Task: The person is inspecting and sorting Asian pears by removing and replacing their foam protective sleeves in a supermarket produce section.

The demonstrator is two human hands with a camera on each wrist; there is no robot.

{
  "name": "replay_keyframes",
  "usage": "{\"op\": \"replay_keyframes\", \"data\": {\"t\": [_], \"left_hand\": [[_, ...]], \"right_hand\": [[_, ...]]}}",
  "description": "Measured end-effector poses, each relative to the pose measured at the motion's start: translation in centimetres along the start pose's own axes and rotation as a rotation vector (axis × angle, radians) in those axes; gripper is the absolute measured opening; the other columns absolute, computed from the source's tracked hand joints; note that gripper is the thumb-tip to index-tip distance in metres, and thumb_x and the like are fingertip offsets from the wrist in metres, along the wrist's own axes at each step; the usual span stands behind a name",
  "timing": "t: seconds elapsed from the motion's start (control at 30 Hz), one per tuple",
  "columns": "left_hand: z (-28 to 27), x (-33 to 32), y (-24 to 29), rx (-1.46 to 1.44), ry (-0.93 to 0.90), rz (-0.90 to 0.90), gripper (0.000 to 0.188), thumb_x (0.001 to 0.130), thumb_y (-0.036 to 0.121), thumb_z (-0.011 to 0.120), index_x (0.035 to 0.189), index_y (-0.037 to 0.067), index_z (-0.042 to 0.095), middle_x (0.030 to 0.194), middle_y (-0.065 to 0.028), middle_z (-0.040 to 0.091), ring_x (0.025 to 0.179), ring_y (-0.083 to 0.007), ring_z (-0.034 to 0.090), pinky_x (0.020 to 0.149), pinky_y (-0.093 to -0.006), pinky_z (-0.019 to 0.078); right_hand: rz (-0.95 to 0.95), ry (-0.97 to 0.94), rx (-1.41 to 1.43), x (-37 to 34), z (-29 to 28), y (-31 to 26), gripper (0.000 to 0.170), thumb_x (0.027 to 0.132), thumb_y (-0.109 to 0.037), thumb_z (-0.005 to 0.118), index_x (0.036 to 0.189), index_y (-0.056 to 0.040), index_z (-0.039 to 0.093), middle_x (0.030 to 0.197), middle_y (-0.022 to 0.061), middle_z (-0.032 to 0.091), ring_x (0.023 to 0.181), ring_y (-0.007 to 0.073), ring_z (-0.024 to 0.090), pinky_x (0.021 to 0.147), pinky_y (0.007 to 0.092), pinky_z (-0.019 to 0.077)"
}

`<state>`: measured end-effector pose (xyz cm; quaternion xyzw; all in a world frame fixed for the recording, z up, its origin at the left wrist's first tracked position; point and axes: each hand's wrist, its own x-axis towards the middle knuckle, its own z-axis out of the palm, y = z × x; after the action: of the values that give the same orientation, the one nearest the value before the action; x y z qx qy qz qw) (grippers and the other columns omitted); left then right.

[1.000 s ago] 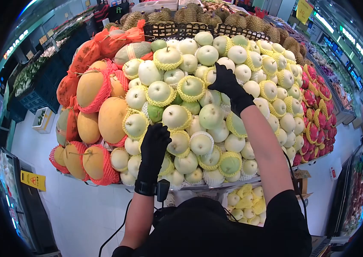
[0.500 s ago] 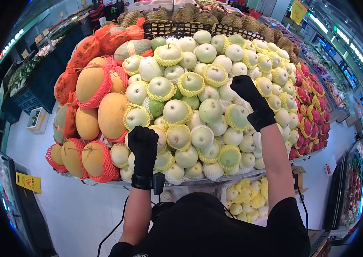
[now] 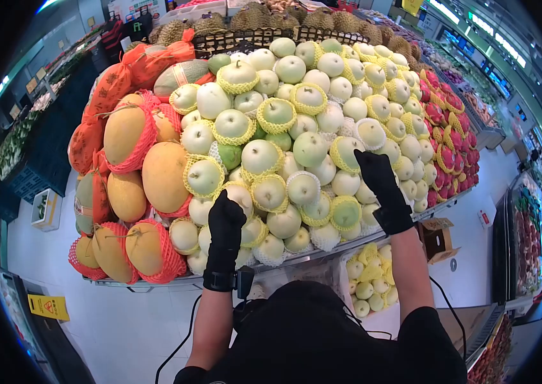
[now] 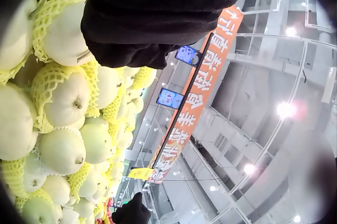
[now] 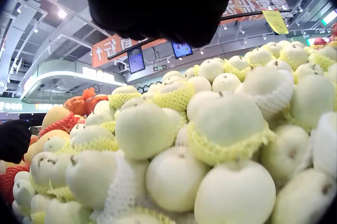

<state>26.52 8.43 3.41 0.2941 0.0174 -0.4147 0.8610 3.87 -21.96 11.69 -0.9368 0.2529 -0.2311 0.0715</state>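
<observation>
Pale green melons (image 3: 310, 149), many in yellow or white foam nets, are heaped on a display stand. My left hand (image 3: 225, 221), in a black glove, hovers at the heap's near left side with its fingers curled. In the left wrist view the dark glove (image 4: 152, 18) overlaps netted melons. My right hand (image 3: 380, 179), gloved likewise, is over the right part of the heap, fingers bent in beside a yellow-netted melon (image 3: 346, 153). Above the fruit in the right wrist view, the glove (image 5: 158, 5) is a dark shape. No fruit shows in either hand.
Large orange-yellow melons (image 3: 166, 178) in red nets lie on the left, with red-bagged melons (image 3: 109, 93) behind. Dragon fruit (image 3: 445, 118) fills the right end. Durians (image 3: 255, 18) stand behind a black basket (image 3: 239, 43). Below the stand's edge is a box of melons (image 3: 368, 281).
My right hand has drawn back from the upper middle of the heap toward me, its fingers now curled in. The left hand stays at the near left side. The head view has shifted slightly.
</observation>
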Motion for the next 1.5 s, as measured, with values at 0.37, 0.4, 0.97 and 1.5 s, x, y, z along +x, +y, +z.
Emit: {"op": "replay_keyframes", "data": {"t": [0.37, 0.4, 0.97, 1.5], "left_hand": [[-0.6, -1.4, -0.7, 0.216, -0.158, -0.098, 0.044, 0.102, 0.037, 0.044, 0.063, 0.02, 0.033, 0.054, 0.006, 0.027, 0.044, -0.0075, 0.026, 0.04, -0.0238, 0.0223], [-0.5, -1.6, -0.9, 0.236, -0.154, -0.091, 0.044, 0.101, 0.038, 0.045, 0.063, 0.019, 0.036, 0.054, 0.0054, 0.03, 0.043, -0.0076, 0.027, 0.04, -0.0237, 0.0228], [-0.7, -5.9, -11.5, 0.48, -0.09, -0.339, 0.041, 0.1, 0.035, 0.047, 0.064, 0.02, 0.037, 0.05, 0.0064, 0.025, 0.039, -0.0076, 0.025, 0.035, -0.0241, 0.0191], [1.4, -8.6, -21.7, 0.588, -0.144, -0.415, 0.036, 0.101, 0.034, 0.047, 0.07, 0.015, 0.045, 0.055, 0.0056, 0.029, 0.045, -0.0077, 0.026, 0.044, -0.0248, 0.022]], "right_hand": [[0.268, 0.187, -0.097, -15.6, 2.4, 1.2, 0.011, 0.091, -0.009, 0.054, 0.099, -0.003, 0.058, 0.081, 0.021, 0.064, 0.078, 0.0364, 0.064, 0.063, 0.0418, 0.0499], [0.396, 0.125, -0.095, -16.6, 2.3, 1.3, 0.011, 0.088, -0.012, 0.057, 0.093, -0.0023, 0.058, 0.075, 0.0211, 0.063, 0.074, 0.0394, 0.062, 0.062, 0.0431, 0.0492], [0.813, 0.33, 1.539, -43.0, 8.2, 2.9, 0.02, 0.087, -0.007, 0.057, 0.106, 0.0, 0.061, 0.094, 0.0077, 0.063, 0.083, 0.0194, 0.061, 0.072, 0.0303, 0.0498], [0.714, -0.172, 0.214, -55.0, 11.9, 8.6, 0.023, 0.085, -0.025, 0.058, 0.074, -0.0074, 0.068, 0.074, 0.0143, 0.066, 0.07, 0.0321, 0.064, 0.062, 0.0434, 0.0504]]}}
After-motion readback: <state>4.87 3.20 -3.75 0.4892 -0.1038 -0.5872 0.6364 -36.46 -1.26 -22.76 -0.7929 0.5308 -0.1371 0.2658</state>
